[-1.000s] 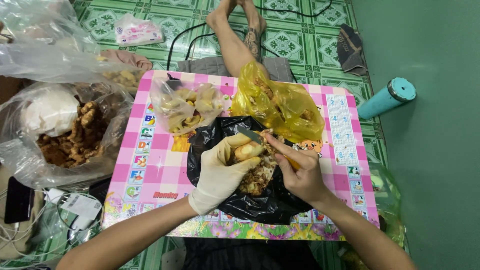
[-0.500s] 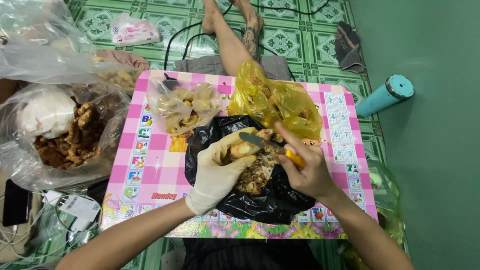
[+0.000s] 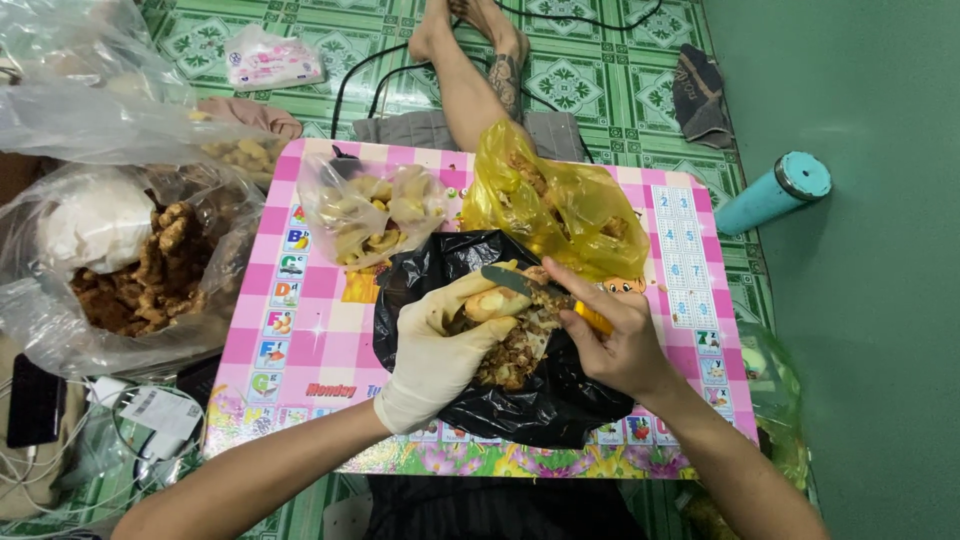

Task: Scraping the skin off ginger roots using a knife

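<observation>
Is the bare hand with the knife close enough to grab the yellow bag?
Probably yes. The yellow bag lies just beyond the right hand, on the same pink table, with nothing between them. But that hand is gripping a knife, so it would need to put it down first.

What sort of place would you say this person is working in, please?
Probably a room in a home, with the work done on the floor: a low pink table stands on green patterned floor tiles, with a charger and cables and a teal bottle lying around it.
</observation>
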